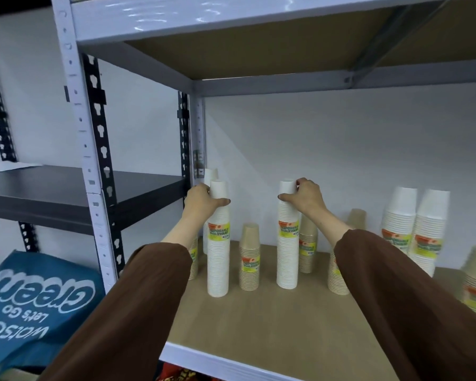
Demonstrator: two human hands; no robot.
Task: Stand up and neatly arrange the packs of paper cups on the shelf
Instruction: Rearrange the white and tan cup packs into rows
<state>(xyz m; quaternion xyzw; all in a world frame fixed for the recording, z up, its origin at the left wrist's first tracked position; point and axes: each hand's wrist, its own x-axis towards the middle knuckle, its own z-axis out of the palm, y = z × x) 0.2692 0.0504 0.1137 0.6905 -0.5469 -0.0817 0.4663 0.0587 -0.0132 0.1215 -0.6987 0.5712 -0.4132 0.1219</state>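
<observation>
Left hand (204, 200) and right hand (305, 196) each clamp one tall white pack (218, 243) (288, 237); keep both vertical, slide into line on the shelf (259, 320)

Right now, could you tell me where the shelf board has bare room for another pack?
The front of the shelf board, ahead of the white pack in the left hand, is bare. The back row is crowded around the brown pack and the right hand.
</observation>
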